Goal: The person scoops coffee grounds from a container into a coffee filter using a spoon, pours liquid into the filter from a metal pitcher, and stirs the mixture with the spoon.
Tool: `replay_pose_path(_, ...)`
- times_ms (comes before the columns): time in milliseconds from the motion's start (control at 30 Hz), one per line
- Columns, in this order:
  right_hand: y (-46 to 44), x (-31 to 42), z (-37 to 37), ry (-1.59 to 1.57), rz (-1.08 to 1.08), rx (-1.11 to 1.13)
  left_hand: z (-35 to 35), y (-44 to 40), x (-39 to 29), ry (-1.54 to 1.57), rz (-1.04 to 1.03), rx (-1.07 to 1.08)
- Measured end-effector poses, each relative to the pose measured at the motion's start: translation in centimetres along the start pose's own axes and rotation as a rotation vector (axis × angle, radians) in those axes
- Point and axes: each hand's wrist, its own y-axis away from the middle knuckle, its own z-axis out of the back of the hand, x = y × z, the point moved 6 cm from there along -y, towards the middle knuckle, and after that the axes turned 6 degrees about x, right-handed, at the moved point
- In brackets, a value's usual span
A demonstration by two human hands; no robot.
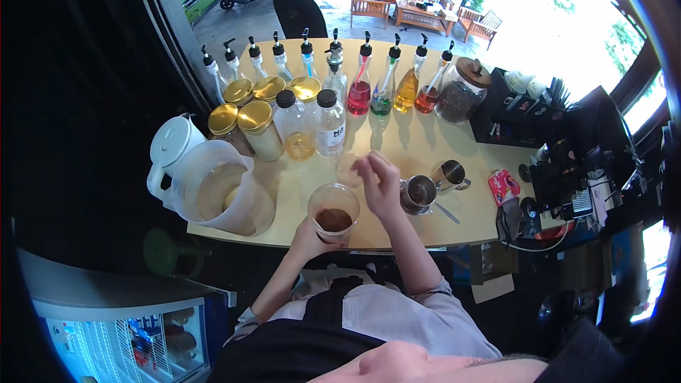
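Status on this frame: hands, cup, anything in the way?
Left hand gripping clear cup, brown contents inside. Right hand at clear round item, grip unclear. Metal cup close beside right wrist.

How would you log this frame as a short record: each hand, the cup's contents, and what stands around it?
Left hand: holding a clear cup
Contents: dark brown stuff, well below the rim
Right hand: fingertips at a clear round piece; grip unclear
Right side: two metal cups
Left side: large plastic jug, white jug
Back: pump bottles, gold-lidded jars
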Motion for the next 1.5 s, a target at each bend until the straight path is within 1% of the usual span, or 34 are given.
replay_pose_path(33,-1.1,-3.1,-0.9,0.0,0.007,0.004,0.0,0.1,0.1,0.007,0.018,0.017)
replay_pose_path(100,-3.1,-10.7,-2.3,0.308,-0.016,-0.116,-0.1,0.2,0.1,0.016,0.032,0.03)
replay_pose_path(133,-3.2,-13.6,-3.4,0.309,-0.01,-0.115,0.1,0.1,-0.4,-0.001,-0.027,-0.01)
replay_pose_path(167,-2.8,-15.7,-4.7,0.622,0.034,-0.122,0.4,0.1,-0.8,-0.018,-0.085,-0.05)
replay_pose_path(200,-2.4,-15.6,-5.6,0.934,0.078,-0.127,0.6,0.1,-0.6,-0.018,-0.085,-0.055)
replay_pose_path(233,-2.3,-17.1,-6.1,0.878,-0.073,-0.001,0.5,0.1,-0.4,-0.025,-0.082,-0.03)
replay_pose_path(300,-2.3,-17.4,-5.8,0.819,-0.11,0.051,0.3,0.1,0.0,-0.029,-0.076,-0.004)
replay_pose_path(333,-2.3,-16.9,-5.6,0.759,-0.149,0.098,0.3,0.0,-0.1,0.0,-0.094,-0.003)
replay_pose_path(367,-2.4,-16.1,-5.3,0.76,-0.151,0.099,0.3,-0.1,-0.1,0.028,-0.114,0.0)
replay_pose_path(433,-2.5,-14.1,-4.8,0.418,-0.239,0.136,0.3,-0.2,0.2,0.016,-0.138,-0.008)
replay_pose_path(467,-2.3,-12.4,-4.2,0.419,-0.241,0.132,0.3,-0.2,0.3,0.004,-0.159,-0.019)
replay_pose_path(533,-1.5,-7.5,-3.1,-0.374,-0.246,0.093,0.2,-0.5,0.4,0.013,-0.146,0.01)
replay_pose_path(567,-1.1,-5.6,-2.4,-0.419,-0.209,0.129,0.2,-0.6,0.5,0.021,-0.132,0.034)
replay_pose_path(600,-0.6,-4.5,-1.8,-0.418,-0.212,0.128,0.2,-0.7,0.3,0.023,-0.13,0.037)
replay_pose_path(667,0.6,0.4,-1.3,-0.275,0.189,0.271,0.3,-1.1,0.1,0.107,-0.06,0.06)
replay_pose_path(700,1.3,2.4,-1.3,-0.148,0.198,0.307,0.2,-1.4,0.2,0.11,-0.061,0.059)
replay_pose_path(733,1.6,2.8,-1.2,-0.145,0.198,0.309,0.0,-1.8,0.5,0.098,-0.076,0.06)
replay_pose_path(800,2.2,3.8,-1.6,0.219,0.336,0.343,-0.4,-2.2,1.1,0.085,-0.095,0.062)
replay_pose_path(900,2.8,4.7,-1.9,0.287,0.358,0.327,-1.1,-3.1,2.5,0.128,-0.077,0.106)
replay_pose_path(967,2.9,5.2,-2.3,0.335,0.366,0.321,-1.9,-3.8,2.8,0.063,-0.183,0.136)
replay_pose_path(1000,3.0,5.4,-2.5,0.406,0.379,0.292,-2.2,-4.2,3.3,0.064,-0.182,0.141)
replay_pose_path(1033,3.2,5.4,-2.6,0.477,0.39,0.262,-2.5,-4.7,4.0,0.176,-0.16,0.143)
replay_pose_path(1067,3.3,5.3,-2.8,0.478,0.385,0.259,-2.9,-4.8,4.6,0.232,-0.147,0.145)
replay_pose_path(1100,3.4,5.2,-2.8,0.527,0.388,0.206,-3.0,-4.8,4.5,0.288,-0.135,0.147)
replay_pose_path(1133,3.5,5.2,-2.9,0.575,0.392,0.152,-2.9,-4.8,4.3,0.2,-0.158,0.124)
replay_pose_path(1167,3.8,4.9,-3.4,0.574,0.391,0.151,-2.9,-4.7,4.0,0.155,-0.171,0.112)
replay_pose_path(1233,4.8,4.4,-3.5,0.666,0.345,-0.11,-2.0,-4.3,1.6,0.105,-0.206,0.085)
replay_pose_path(1267,5.1,4.1,-4.2,0.667,0.344,-0.11,-1.3,-4.0,-0.4,0.099,-0.229,0.071)
replay_pose_path(1333,5.8,4.1,-4.7,0.815,0.358,-0.241,-0.1,-3.2,-4.2,0.088,-0.273,0.045)
replay_pose_path(1367,5.9,4.4,-4.6,0.815,0.356,-0.243,-0.2,-3.3,-4.2,0.084,-0.285,0.039)
replay_pose_path(1400,5.7,4.8,-4.5,0.814,0.326,-0.172,-0.2,-3.3,-4.2,0.08,-0.296,0.033)
replay_pose_path(1433,5.6,5.1,-4.4,0.811,0.298,-0.101,-1.0,-3.8,-2.7,0.112,-0.275,0.047)
replay_pose_path(1467,5.4,5.5,-3.5,0.809,0.299,-0.102,-1.7,-4.2,-1.2,0.143,-0.255,0.06)
replay_pose_path(1500,5.0,5.5,-2.6,0.663,0.312,0.019,-1.9,-4.2,-0.4,0.141,-0.256,0.06)
